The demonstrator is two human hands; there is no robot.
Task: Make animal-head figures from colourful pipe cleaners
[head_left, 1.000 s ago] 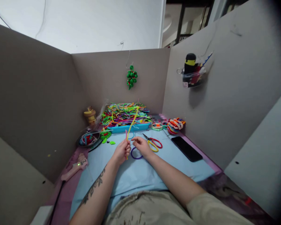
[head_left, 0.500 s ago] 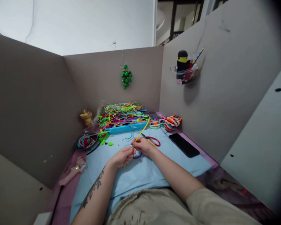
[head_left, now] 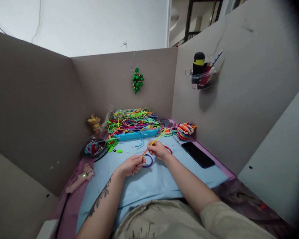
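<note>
A thin yellow pipe cleaner (head_left: 159, 137) runs slantwise through both my hands, with a pinkish stretch between them that may be a second pipe cleaner. Its lower end is pinched in the closed fingers of my left hand (head_left: 132, 166). Higher up and to the right, my right hand (head_left: 158, 151) also pinches it, fingers closed. A purple pipe cleaner loop (head_left: 152, 161) lies on the blue cloth beside my left fingertips; whether it touches them I cannot tell. Behind my right hand shows the red handle of a pair of scissors (head_left: 169, 150), mostly hidden.
Colourful pipe cleaners (head_left: 132, 119) heap over a blue tray (head_left: 137, 134) at the back. A black phone (head_left: 198, 155) lies at right, near a striped ball-like craft (head_left: 185, 131). At left are a pink glue gun (head_left: 81, 178) and a round dish (head_left: 103, 149). Grey panels enclose the table.
My right hand has slid up and right along the pipe cleaner, away from my left hand, baring the pinkish stretch. More of the purple loop shows. The view has shifted slightly.
</note>
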